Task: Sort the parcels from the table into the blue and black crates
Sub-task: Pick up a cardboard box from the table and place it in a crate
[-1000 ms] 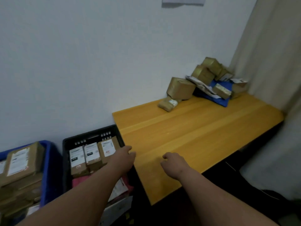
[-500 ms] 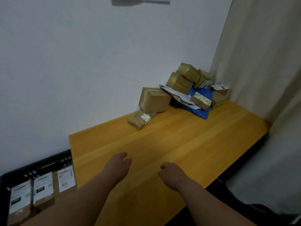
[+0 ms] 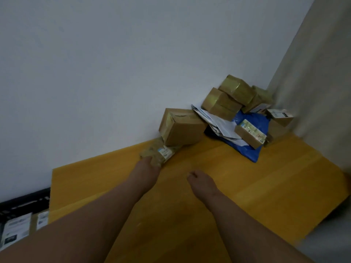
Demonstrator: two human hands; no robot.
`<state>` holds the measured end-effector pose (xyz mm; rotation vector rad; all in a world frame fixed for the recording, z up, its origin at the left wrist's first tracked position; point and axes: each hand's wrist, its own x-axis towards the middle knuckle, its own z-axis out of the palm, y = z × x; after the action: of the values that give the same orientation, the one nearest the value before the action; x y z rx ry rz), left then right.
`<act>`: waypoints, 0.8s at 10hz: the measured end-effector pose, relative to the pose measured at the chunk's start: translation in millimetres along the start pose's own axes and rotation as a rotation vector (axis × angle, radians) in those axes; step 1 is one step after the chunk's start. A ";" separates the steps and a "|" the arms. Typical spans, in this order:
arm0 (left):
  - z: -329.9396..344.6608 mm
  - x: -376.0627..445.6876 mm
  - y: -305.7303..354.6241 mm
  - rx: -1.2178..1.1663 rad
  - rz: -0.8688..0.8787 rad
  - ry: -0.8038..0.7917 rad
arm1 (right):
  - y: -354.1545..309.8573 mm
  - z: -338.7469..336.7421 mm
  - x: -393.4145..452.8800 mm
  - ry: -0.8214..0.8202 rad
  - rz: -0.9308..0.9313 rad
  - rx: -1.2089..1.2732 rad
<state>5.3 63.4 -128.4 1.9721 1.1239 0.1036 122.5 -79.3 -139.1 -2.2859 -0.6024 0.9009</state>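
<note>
Left hand (image 3: 147,172): fingertips on the small taped parcel (image 3: 158,153) near the desk's (image 3: 247,186) far edge; grip cannot be told. Right hand (image 3: 201,182): loosely curled, holding nothing, over mid-desk. Remaining parcels (image 3: 228,103): heaped in the far right corner. Black crate (image 3: 22,200): beside the desk's left edge, holding labelled parcels.

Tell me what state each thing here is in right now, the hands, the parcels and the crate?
left hand: reaching out, fingers on the small wrapped parcel; grip unclear.
right hand: loosely curled, holding nothing, over the table.
small wrapped parcel: lying flat by the wall, label up.
brown box: closed, resting partly on the small parcel.
blue bag: lying under boxes and papers.
black crate: beside the table, labelled parcels inside.
</note>
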 end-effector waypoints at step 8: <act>64.9 173.9 90.7 -0.437 -0.267 0.166 | -27.0 -64.4 244.7 0.038 0.255 -0.033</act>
<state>198.3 129.6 -160.9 1.4362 1.3331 0.3455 326.9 62.3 -192.8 -2.4414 -0.3149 0.9689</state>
